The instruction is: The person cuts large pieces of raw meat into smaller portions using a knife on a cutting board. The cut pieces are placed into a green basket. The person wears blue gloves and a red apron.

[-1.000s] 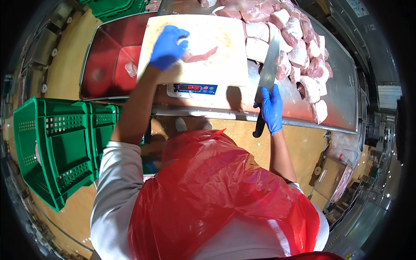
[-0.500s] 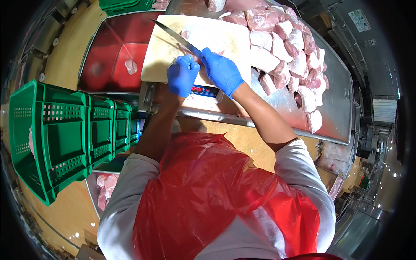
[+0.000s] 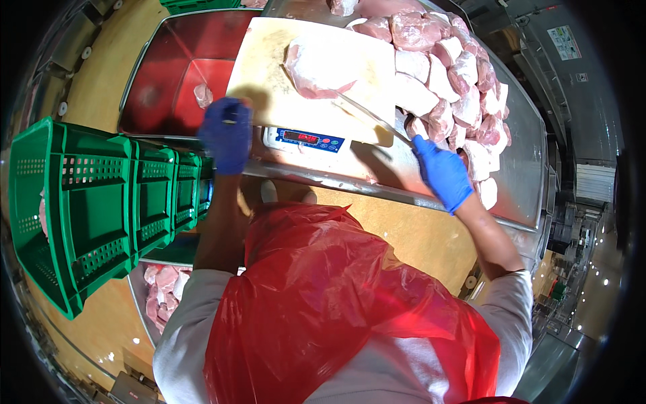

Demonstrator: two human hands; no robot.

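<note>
A large slab of raw meat (image 3: pixel 321 64) with a pale fat layer lies on the white cutting board (image 3: pixel 259 60). My right hand (image 3: pixel 443 174), in a blue glove, is closed on the handle of a knife (image 3: pixel 372 116). The blade points up and left over the board, its tip near the meat's lower edge. My left hand (image 3: pixel 227 136), also gloved in blue and blurred by motion, is held over the near edge of the red-lit metal tub, left of the board. Its fingers are curled; a small reddish bit shows at them, too smeared to name.
A digital scale (image 3: pixel 305 139) shows under the board's near edge. Many meat chunks (image 3: pixel 441 87) are piled on the metal table at right. One scrap (image 3: pixel 203 95) lies in the metal tub (image 3: pixel 165 67). Green crates (image 3: pixel 101 209) stand at left, above a bin of meat (image 3: pixel 161 293).
My hands have moved apart: the left away from the meat toward the tub, the right with the knife off to the right. The slab and scale are now uncovered.
</note>
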